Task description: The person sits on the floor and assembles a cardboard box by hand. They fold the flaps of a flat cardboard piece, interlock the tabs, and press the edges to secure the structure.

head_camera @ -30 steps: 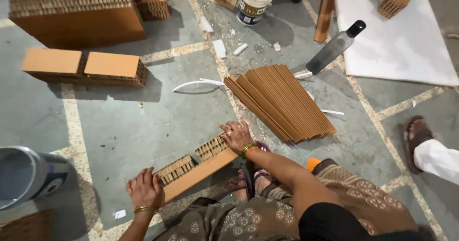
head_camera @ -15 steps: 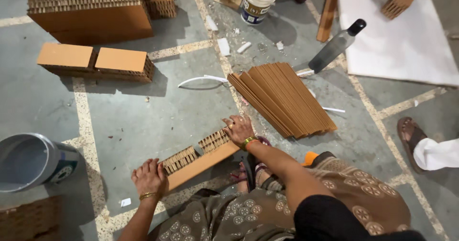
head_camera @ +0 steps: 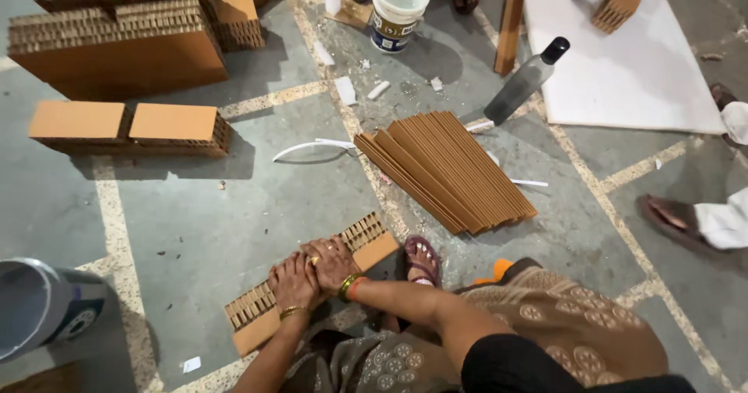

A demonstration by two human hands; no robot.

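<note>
A long brown honeycomb cardboard block (head_camera: 372,243) lies slanted on the grey floor in front of me. My left hand (head_camera: 292,281) and my right hand (head_camera: 333,262) press down side by side on its middle, palms flat and fingers spread, the right one partly over the left. Beyond the block, a fanned stack of corrugated brown strips (head_camera: 444,167) rests on the floor.
Larger honeycomb blocks (head_camera: 128,124) and a big stack (head_camera: 117,46) stand at the back left. A white bucket (head_camera: 397,7), a dark bottle (head_camera: 523,81) and a white board (head_camera: 631,66) are further back. A grey bucket (head_camera: 39,307) sits left. Another person's foot (head_camera: 670,214) is at right.
My two hands have come together from the ends of the block onto its middle. The view has shifted, so the block now lies lower in the picture.
</note>
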